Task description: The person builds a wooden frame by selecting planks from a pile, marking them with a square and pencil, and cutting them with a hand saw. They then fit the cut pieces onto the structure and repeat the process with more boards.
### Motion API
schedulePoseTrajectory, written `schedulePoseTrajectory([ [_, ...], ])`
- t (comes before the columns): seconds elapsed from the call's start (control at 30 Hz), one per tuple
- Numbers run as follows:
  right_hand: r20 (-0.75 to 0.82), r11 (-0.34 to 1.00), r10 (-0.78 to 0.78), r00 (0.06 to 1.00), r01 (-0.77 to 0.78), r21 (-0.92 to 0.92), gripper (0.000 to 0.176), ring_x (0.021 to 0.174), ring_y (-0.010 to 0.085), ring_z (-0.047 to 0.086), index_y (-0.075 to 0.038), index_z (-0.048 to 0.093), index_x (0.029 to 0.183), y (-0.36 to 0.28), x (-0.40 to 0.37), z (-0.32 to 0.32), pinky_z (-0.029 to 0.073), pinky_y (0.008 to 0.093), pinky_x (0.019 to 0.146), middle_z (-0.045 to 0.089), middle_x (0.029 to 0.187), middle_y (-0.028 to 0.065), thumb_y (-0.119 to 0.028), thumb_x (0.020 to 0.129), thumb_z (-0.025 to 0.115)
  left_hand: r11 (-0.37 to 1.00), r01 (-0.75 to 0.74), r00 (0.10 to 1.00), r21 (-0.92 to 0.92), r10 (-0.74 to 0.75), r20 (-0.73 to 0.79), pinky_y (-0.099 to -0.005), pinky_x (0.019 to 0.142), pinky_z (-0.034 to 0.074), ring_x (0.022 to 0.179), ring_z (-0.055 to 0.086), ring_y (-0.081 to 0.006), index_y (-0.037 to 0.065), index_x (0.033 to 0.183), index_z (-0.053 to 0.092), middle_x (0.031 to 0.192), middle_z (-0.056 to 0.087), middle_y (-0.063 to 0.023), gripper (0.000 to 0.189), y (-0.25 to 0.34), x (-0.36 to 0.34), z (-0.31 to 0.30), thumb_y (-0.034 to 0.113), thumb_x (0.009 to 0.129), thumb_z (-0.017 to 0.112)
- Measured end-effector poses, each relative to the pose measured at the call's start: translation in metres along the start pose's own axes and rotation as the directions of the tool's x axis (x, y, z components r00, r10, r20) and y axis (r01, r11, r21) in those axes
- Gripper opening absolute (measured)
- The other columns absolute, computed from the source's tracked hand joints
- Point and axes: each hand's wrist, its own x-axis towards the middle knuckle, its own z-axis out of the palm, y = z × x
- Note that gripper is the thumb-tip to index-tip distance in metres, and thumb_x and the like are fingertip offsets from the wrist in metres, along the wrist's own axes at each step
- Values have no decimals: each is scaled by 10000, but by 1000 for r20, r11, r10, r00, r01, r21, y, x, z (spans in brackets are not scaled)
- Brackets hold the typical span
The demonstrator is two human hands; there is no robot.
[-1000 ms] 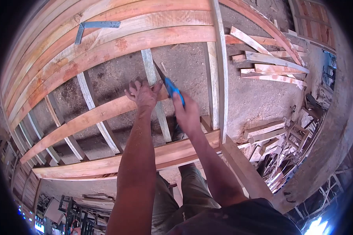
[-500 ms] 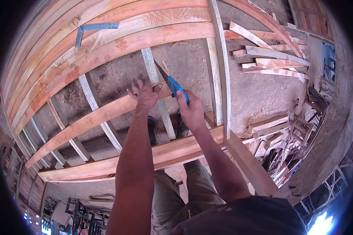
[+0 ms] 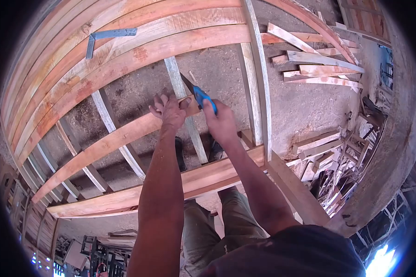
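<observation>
My right hand point(image 3: 221, 121) is closed round the blue handle of a handsaw point(image 3: 201, 96), whose dark blade points up and left. The blade lies across the right end of a narrow wooden plank point(image 3: 125, 131). Just left of the saw, my left hand point(image 3: 170, 110) grips this plank near its end, thumb on the near side and fingers bent over the far side. The plank rests across several crosswise slats point(image 3: 107, 115). The teeth and any cut line are too small or hidden to make out.
Long boards point(image 3: 171, 41) lie side by side beyond, with a metal bevel square point(image 3: 111, 33) on them. A near board point(image 3: 208, 173) crosses before my legs. Loose offcuts point(image 3: 326, 60) lie on the floor at the right, and scrap wood point(image 3: 316, 143) is heaped nearer.
The saw and my right hand have shifted slightly up and left, along the blade's line. My left hand keeps its place on the plank. The whole view has shifted a little.
</observation>
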Motion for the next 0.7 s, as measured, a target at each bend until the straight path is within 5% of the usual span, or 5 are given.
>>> schedulePoseTrajectory([
  [0.1,-38,996,-86,996,86,1,379,616,190,623,30,690,1069,3,-32,-18,467,362,580,610,669,139,-328,1070,567,999,-35,999,-36,33,-36,-695,1187,-118,1586,-30,-447,69,1416,584,1708,198,-209,710,-3,-3,9,606,953,612],
  [0.23,28,950,273,962,-274,153,374,652,60,559,54,687,1196,-36,-161,-110,435,277,570,589,691,57,-277,1074,563,996,-32,999,-80,29,-31,-686,1194,-119,1589,-37,-439,65,1436,565,1715,183,-196,718,1,-1,2,593,954,620],
  [0.33,2,976,213,977,-213,-49,371,644,82,554,45,690,1192,-35,-134,-90,437,294,575,591,686,56,-282,1075,559,998,-5,999,-58,8,46,-688,1195,-111,1589,-45,-437,51,1425,569,1717,177,-183,721,6,-3,-8,578,940,646],
  [0.5,-21,999,6,1000,-7,-50,361,670,391,686,4,709,980,9,18,10,509,469,616,652,711,216,-337,1035,605,1000,-22,1000,-18,23,8,-692,1196,-97,1588,-40,-439,37,1428,552,1717,176,-171,730,5,-4,-6,541,919,690],
  [0.7,0,993,115,993,-115,37,327,627,282,693,-16,712,1167,-19,-117,-85,519,400,591,681,720,166,-301,1045,608,998,-31,1000,-52,30,-4,-701,1193,-100,1582,-27,-446,44,1463,519,1712,189,-165,757,1,2,-2,538,917,696],
])
